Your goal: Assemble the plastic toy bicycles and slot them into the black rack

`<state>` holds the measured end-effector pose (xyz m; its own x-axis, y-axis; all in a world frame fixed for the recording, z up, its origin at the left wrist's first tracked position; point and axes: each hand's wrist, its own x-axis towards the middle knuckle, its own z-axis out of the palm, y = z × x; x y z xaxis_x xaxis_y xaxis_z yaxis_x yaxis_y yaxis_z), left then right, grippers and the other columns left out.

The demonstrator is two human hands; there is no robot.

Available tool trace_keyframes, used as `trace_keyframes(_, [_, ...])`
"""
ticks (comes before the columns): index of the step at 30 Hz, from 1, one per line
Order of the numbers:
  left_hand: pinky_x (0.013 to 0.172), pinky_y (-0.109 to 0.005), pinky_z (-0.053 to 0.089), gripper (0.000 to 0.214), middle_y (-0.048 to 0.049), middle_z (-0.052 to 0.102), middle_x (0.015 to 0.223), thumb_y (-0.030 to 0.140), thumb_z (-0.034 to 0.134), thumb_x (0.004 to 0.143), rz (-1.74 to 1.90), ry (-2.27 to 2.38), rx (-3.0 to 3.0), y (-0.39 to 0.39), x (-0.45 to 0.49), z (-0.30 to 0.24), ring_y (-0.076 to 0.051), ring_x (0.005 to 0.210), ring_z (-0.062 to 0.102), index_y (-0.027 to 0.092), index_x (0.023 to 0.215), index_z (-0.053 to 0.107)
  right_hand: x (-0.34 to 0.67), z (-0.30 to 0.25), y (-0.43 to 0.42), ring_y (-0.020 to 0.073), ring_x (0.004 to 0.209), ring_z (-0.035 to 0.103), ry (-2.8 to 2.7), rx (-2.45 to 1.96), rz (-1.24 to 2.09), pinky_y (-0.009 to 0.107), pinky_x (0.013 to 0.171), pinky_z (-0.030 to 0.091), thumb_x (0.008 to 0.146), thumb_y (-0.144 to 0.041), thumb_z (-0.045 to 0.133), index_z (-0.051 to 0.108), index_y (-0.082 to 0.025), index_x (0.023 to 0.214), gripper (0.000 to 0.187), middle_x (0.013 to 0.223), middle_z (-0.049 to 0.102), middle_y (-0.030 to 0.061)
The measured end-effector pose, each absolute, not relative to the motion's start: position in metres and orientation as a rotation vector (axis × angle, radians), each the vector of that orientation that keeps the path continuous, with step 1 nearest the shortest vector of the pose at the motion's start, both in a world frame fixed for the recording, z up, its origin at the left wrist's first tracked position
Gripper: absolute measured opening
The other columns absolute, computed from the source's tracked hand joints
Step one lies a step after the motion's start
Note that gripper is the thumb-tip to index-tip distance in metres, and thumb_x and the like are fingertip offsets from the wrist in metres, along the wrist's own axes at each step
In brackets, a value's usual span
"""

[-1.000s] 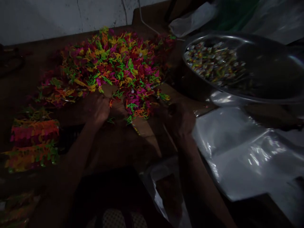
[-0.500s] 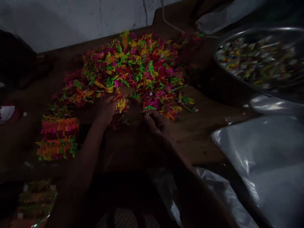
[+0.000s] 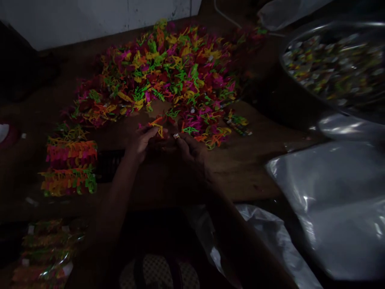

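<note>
A wide heap of small neon plastic pieces point(image 3: 168, 76), pink, green, yellow and orange, covers the dark wooden table point(image 3: 246, 168). My left hand point(image 3: 140, 140) sits at the heap's near edge, fingers pinched on a few orange and yellow pieces point(image 3: 157, 125). My right hand point(image 3: 191, 146) is close beside it, fingers curled, fingertips meeting the left hand's; what it grips is too dark to make out. Both hands rest just in front of the pile.
Stacked rows of sorted neon pieces point(image 3: 70, 164) lie at the left. A big metal bowl point(image 3: 337, 68) of small wrapped items stands at the right. Clear plastic bags point(image 3: 331, 200) lie at the right front. Packed bundles point(image 3: 45, 249) sit at the lower left.
My right hand came left from the table's right side to meet the left hand. The left hand picked up orange and yellow pieces. The view shifted left and down.
</note>
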<state>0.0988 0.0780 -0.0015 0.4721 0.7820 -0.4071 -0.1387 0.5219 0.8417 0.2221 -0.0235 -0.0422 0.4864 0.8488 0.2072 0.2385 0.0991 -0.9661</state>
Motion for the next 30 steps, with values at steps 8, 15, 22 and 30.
trace_keyframes(8, [0.072,-0.026,0.058,0.01,-0.0005,0.075,0.078,0.019,0.078,0.074,0.671,0.906,0.839,0.057,0.101,0.007,-0.015,0.074,0.071,0.015,0.081,0.073,0.229,-0.033,-0.023,0.0166,0.076,0.068,-0.867,-1.335,0.625,0.031,0.072,0.057,0.08,-0.043,0.072,0.072,-0.024,0.088,0.02,0.084,0.074,0.0005])
trace_keyframes(15, [0.064,-0.027,0.058,0.025,-0.0008,0.074,0.079,0.026,0.085,0.063,0.632,0.915,0.833,0.046,0.087,0.011,-0.016,0.071,0.07,0.016,0.083,0.074,0.224,-0.025,-0.029,0.018,0.085,0.07,-0.918,-1.297,0.698,0.033,0.077,0.058,0.081,-0.049,0.073,0.074,-0.026,0.09,0.025,0.09,0.076,0.0008])
trace_keyframes(22, [0.062,-0.025,0.055,0.02,-0.0019,0.071,0.071,0.027,0.08,0.068,0.57,0.82,0.803,0.039,0.086,0.008,-0.013,0.063,0.067,0.014,0.079,0.071,0.233,-0.021,-0.038,0.0158,0.074,0.067,-0.989,-1.256,0.918,0.029,0.068,0.056,0.081,-0.059,0.072,0.068,-0.025,0.094,0.037,0.086,0.072,0.0011])
trace_keyframes(30, [0.067,-0.026,0.055,0.016,-0.0013,0.07,0.068,0.026,0.081,0.068,0.504,0.855,0.863,0.036,0.083,0.005,-0.013,0.064,0.067,0.014,0.073,0.073,0.239,-0.03,-0.04,0.0176,0.071,0.065,-1.103,-1.325,0.788,0.032,0.065,0.055,0.08,-0.059,0.072,0.069,-0.025,0.084,0.034,0.078,0.07,0.0008])
